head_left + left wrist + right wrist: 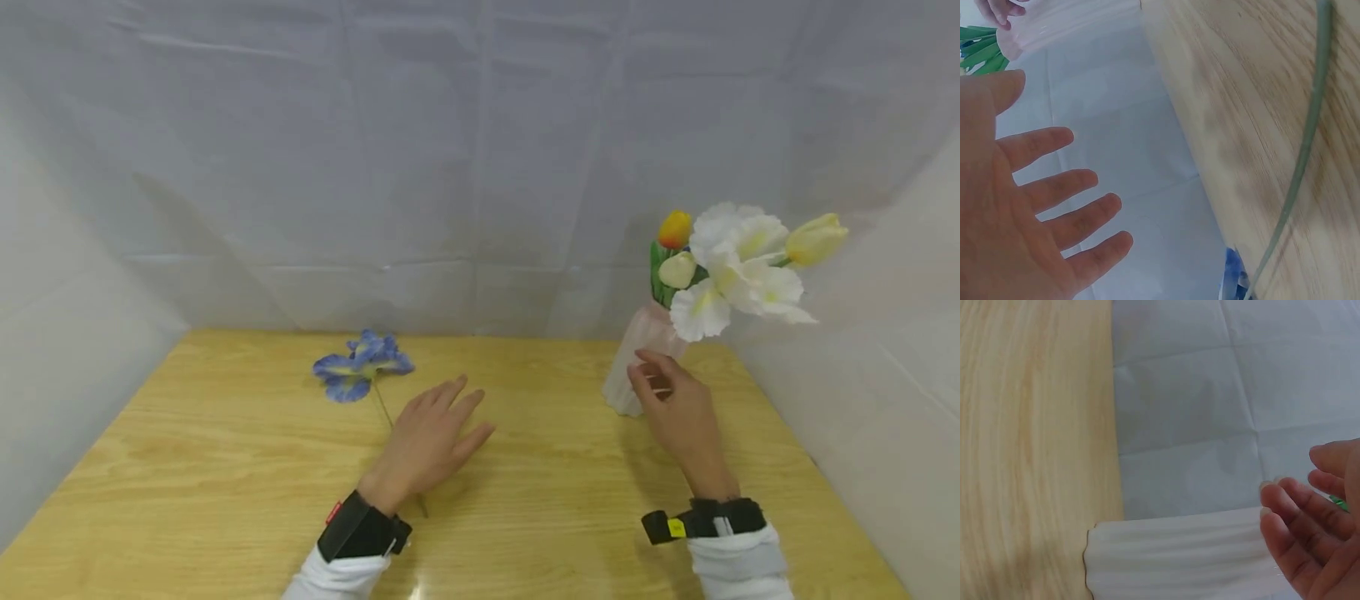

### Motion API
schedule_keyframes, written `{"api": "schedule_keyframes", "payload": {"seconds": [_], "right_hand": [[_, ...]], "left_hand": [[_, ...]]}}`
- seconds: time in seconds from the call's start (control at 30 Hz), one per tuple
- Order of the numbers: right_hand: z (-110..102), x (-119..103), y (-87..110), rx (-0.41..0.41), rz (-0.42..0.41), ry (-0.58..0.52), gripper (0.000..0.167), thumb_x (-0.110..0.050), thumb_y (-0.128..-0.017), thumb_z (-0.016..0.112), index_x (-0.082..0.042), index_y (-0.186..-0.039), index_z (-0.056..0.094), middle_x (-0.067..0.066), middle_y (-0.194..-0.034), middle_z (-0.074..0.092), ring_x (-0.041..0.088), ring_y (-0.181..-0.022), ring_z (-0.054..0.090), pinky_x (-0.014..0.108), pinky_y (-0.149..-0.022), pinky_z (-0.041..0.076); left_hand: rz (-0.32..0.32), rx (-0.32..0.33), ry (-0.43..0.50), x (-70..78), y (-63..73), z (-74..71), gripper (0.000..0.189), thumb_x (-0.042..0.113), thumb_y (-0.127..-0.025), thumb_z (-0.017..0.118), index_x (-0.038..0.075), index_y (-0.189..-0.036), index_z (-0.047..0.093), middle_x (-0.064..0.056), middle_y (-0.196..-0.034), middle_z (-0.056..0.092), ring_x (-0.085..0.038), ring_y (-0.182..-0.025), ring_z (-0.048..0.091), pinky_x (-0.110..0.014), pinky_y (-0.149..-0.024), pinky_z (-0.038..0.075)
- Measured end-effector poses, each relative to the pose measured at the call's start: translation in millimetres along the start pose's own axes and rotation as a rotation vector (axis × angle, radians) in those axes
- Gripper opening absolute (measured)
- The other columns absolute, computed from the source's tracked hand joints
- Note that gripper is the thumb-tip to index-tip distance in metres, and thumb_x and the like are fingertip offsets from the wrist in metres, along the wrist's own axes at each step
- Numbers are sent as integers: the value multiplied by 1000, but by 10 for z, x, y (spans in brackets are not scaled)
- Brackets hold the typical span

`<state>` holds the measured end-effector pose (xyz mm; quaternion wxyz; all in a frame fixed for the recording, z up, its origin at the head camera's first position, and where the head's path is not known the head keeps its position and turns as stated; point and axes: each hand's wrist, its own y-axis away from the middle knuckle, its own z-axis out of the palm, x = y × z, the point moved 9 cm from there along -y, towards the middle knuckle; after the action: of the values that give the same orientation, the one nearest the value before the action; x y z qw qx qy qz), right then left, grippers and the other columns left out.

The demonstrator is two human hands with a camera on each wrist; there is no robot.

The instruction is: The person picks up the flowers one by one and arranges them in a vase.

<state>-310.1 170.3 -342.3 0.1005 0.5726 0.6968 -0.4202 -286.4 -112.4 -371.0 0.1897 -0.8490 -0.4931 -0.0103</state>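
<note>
My left hand (429, 437) hovers over the stem of a blue artificial iris (362, 365) that lies on the table. In the left wrist view that hand's fingers are spread and hold nothing, while the green stem (1305, 147) runs down the right side. A ribbed pale pink vase (637, 358) stands at the back right. My right hand (678, 408) is in front of it, fingers loosely bent with nothing between them; whether they touch the vase I cannot tell. Out of the vase rise a large white flower (738, 275), a yellow tulip (817, 240), an orange-yellow tulip (675, 229) and a cream tulip (677, 271).
The wooden table (247, 492) reaches back to a creased grey-white cloth backdrop (420, 183). Pale cloth walls (885, 333) close off both sides. Each wrist wears a black strap (356, 527) with a small camera.
</note>
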Motion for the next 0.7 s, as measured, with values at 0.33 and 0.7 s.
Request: {"api": "schedule_keyframes", "payload": {"seconds": [0.33, 0.7], "right_hand": [[682, 46, 374, -503, -38, 12, 67, -40, -97, 54, -7, -150, 28, 28, -150, 22, 49, -133, 24, 67, -99, 29], [788, -66, 437, -553, -69, 139, 73, -46, -96, 53, -7, -151, 26, 32, -152, 10, 54, -135, 12, 71, -102, 18]], "left_hand": [[-40, -39, -50, -103, 118, 69, 59, 52, -93, 53, 13, -137, 53, -22, -144, 40, -43, -129, 38, -57, -105, 29], [-108, -119, -52, -254, 212, 133, 74, 65, -88, 51, 18, -144, 44, -19, -150, 32, -43, -135, 27, -60, -109, 18]]}}
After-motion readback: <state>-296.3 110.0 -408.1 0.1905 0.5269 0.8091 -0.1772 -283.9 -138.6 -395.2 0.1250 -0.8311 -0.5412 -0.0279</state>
